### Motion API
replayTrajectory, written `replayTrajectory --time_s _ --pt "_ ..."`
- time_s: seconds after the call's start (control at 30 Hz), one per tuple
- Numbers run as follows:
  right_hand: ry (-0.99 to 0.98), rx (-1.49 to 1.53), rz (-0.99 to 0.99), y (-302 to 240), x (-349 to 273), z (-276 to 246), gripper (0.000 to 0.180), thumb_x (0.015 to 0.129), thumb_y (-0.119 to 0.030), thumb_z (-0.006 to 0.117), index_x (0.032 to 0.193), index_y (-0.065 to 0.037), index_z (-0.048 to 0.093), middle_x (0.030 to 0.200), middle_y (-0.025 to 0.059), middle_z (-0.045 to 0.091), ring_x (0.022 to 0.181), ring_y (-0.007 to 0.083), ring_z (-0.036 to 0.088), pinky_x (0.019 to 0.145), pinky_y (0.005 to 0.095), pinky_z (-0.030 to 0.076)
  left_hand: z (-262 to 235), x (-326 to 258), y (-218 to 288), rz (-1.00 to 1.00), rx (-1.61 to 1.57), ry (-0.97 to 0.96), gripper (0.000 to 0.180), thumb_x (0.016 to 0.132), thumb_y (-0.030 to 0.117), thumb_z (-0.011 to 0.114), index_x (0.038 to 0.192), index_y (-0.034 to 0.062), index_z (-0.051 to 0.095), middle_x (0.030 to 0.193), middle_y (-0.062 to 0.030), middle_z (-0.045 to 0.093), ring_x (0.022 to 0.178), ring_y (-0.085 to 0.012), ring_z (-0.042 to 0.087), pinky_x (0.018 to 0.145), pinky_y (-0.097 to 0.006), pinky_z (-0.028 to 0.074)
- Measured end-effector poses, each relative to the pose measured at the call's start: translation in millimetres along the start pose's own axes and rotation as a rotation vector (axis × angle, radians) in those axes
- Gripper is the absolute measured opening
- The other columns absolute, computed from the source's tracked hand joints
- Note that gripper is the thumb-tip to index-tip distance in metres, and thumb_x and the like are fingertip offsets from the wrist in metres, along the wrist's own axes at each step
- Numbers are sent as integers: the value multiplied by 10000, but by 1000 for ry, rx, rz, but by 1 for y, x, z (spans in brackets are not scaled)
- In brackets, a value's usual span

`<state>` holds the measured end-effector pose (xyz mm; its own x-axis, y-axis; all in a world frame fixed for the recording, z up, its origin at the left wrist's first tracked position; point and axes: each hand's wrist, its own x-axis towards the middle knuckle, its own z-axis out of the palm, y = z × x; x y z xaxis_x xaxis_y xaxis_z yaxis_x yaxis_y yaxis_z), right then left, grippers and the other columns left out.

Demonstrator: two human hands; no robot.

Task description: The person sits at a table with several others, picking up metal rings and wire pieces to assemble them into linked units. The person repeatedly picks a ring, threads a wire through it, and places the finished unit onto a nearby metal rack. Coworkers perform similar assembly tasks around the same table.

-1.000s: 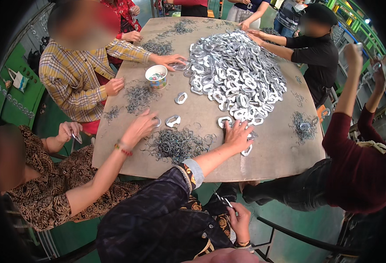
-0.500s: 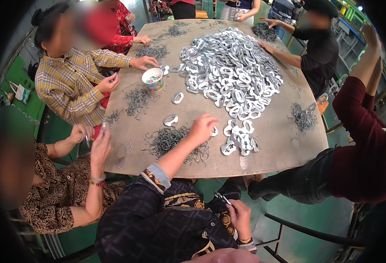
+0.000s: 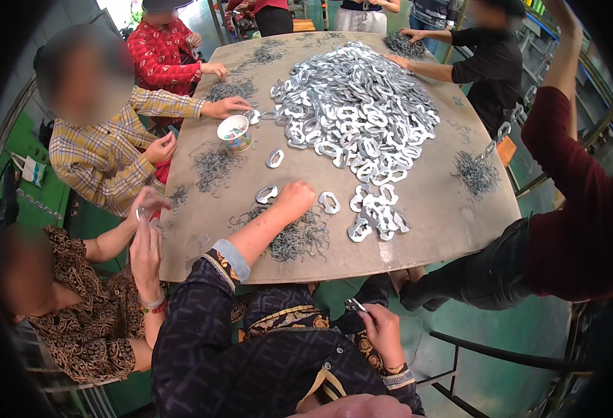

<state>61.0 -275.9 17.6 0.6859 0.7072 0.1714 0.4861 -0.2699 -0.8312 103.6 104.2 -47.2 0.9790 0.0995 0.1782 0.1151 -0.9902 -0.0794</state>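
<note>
My left hand (image 3: 294,200) reaches over the table with its fingers curled down and closed; whatever they hold, if anything, is hidden. It is between two loose silver oval links, a left link (image 3: 266,194) and a right link (image 3: 329,203). Beneath my left wrist lies a tangle of thin grey wire hooks (image 3: 296,240). My right hand (image 3: 383,331) is low in front of my body, off the table edge. A small silver metal link (image 3: 354,305) is pinched between its thumb and fingers, seen partly edge-on.
A large heap of silver links (image 3: 362,104) covers the table's middle, with a smaller cluster (image 3: 378,219) nearer me. Smaller wire-hook piles (image 3: 216,169) lie around it. A paper tub (image 3: 236,132) stands left. Co-workers surround the table (image 3: 425,244); a dark metal rail (image 3: 501,355) is at lower right.
My left hand has moved left, away from the right-hand loose link, which now shows fully. My right hand still holds its link. The co-worker at left has raised both hands slightly.
</note>
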Motion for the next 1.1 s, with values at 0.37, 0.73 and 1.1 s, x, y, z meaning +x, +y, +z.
replayTrajectory --time_s 0.37,0.73,1.1 --pt "73 13 70 -7 13 5 86 841 -18 681 921 15 677 767 163 644 667 322 639 597 358 494 -107 -55 99 -161 -1309 -228 67 763 54 681 802 23 637 737 3 666 679 -75 613 653 -251 515" --pt "43 18 92 -8 18 7 113 839 -40 693 943 4 680 803 165 660 705 330 653 619 357 507 -118 -92 150 173 -1137 75 119 722 49 728 782 44 625 877 -72 630 871 -263 601 760 -370 477" --pt "228 40 74 46 50 -24 193 807 -115 734 957 5 714 729 124 644 647 226 627 615 320 493 -89 -103 159 348 -1348 90 161 745 -9 697 843 22 573 950 -132 696 829 -275 665 730 -366 511"
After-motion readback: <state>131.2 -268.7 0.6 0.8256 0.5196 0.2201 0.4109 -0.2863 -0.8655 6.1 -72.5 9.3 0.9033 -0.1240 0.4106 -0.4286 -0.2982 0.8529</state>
